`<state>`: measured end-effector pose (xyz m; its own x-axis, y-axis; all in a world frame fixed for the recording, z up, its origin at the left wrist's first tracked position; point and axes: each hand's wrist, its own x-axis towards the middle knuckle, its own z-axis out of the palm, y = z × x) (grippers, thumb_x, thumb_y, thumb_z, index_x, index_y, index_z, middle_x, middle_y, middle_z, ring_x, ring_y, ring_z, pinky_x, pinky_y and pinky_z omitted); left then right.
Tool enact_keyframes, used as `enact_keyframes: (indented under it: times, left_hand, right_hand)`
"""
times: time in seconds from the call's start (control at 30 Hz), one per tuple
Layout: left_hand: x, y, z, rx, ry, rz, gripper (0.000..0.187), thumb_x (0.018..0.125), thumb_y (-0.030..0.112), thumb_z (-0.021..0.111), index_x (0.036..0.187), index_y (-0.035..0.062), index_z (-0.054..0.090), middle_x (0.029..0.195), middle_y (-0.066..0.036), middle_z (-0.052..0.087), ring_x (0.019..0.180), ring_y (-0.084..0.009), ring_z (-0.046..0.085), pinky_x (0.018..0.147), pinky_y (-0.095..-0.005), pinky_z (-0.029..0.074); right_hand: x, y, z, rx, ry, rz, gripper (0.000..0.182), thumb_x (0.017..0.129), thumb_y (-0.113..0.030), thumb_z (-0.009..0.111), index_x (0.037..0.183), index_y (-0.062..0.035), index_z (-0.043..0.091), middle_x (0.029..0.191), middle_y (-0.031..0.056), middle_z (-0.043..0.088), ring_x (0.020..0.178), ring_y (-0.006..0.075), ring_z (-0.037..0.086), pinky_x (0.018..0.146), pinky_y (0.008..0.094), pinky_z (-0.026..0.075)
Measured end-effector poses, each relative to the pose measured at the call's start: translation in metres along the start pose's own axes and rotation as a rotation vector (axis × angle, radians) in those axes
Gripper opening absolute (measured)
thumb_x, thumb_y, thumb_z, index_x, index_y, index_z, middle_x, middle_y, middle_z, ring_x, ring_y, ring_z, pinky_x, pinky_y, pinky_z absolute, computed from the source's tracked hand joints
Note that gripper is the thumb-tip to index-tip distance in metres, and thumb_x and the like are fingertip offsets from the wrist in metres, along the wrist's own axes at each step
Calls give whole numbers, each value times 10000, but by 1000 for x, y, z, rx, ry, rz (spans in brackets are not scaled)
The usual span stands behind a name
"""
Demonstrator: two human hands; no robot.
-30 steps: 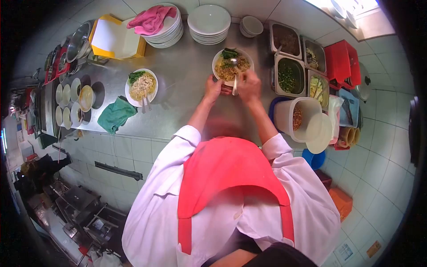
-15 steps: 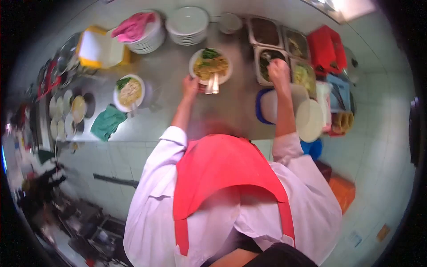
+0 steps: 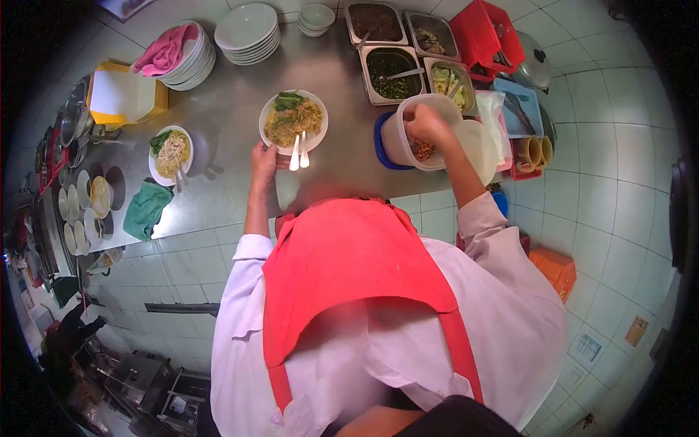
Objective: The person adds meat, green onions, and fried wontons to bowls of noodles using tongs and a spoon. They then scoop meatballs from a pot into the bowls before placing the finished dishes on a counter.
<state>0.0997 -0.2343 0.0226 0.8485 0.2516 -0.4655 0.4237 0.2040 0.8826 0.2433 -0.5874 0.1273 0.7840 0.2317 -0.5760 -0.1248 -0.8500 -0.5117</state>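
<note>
My left hand (image 3: 266,162) grips the near left rim of a white plate (image 3: 315,140), thumb on the edge and fingers underneath. Noodles (image 3: 282,130) with green leaves on top fill the plate. A spoon and fork (image 3: 299,151) rest on its near side, handles toward me. My right hand (image 3: 429,125) reaches down into a translucent plastic tub (image 3: 395,143), fingers bent and partly hidden inside. Reddish-brown bits (image 3: 421,151) lie at the tub's bottom. Beyond it, a ladle (image 3: 404,73) rests in a metal tray of chopped greens (image 3: 389,89).
A second noodle plate (image 3: 188,149) and a green cloth (image 3: 148,210) are at left. Stacked plates (image 3: 247,33), a pink cloth (image 3: 166,49) and a yellow container (image 3: 156,98) line the back. A pale lid (image 3: 477,153) and red basket (image 3: 486,36) are at right.
My right hand has left the tray of greens and come nearer, into the plastic tub. The view has shifted; my left hand still holds the plate.
</note>
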Motion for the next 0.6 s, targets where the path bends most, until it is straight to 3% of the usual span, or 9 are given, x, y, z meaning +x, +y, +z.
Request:
enact_keyframes:
  times: [0.07,0.2,0.27,0.37,0.43,0.5,0.53,0.6]
  left_hand:
    - [0,-12,2,5,-18,-26,233,856,130,424,1027,-16,485,708,-164,639,542,-224,641,462,-288,526]
    - [-14,-19,21,-24,24,8,230,851,142,414,993,-27,480,696,-166,626,526,-225,630,453,-294,525]
    - [-10,-29,22,-66,-2,-76,251,841,159,409,980,-40,470,690,-171,616,508,-226,617,444,-299,524]
    - [-10,-34,23,-108,-99,-116,261,830,161,404,969,-51,465,679,-184,611,505,-234,615,442,-303,526]
    - [-12,-29,25,-118,-103,-87,272,832,161,400,1001,-46,448,693,-185,611,518,-237,620,450,-306,532]
    - [-18,-24,32,-144,-97,-71,287,834,161,396,1034,-42,431,707,-186,612,532,-240,625,457,-310,538]
    - [-23,-18,36,-168,-75,-76,309,836,164,393,1081,-24,402,745,-188,612,556,-245,633,467,-315,545]
    - [-15,-30,37,-227,-63,-64,396,836,141,387,1206,35,295,902,-189,599,646,-272,656,490,-328,562]
  right_hand:
    - [5,9,10,-299,294,-316,170,724,-157,635,788,-2,664,754,192,654,644,305,647,577,373,519]
    - [-6,17,-10,-329,378,-272,163,655,-152,660,668,10,656,712,237,619,663,328,642,597,418,510]
    - [-8,18,-23,-753,-2,-136,207,619,-152,668,767,-8,677,774,216,643,761,340,642,668,422,523]
    - [-24,19,-2,-893,-81,-265,162,615,-128,680,716,-2,678,748,218,638,732,339,651,672,419,529]
    - [-25,21,5,-894,-16,-305,149,638,-116,666,742,-11,684,789,187,657,732,344,651,679,417,535]
    - [-27,18,7,-718,266,-183,141,692,-124,625,762,-21,690,816,186,662,738,337,653,677,419,536]
    - [-23,19,11,-721,256,-183,141,692,-124,625,762,-21,690,816,186,662,738,337,653,677,419,536]
    - [-10,26,21,-700,411,-326,168,735,-139,578,768,-22,694,807,205,656,747,334,657,676,422,535]
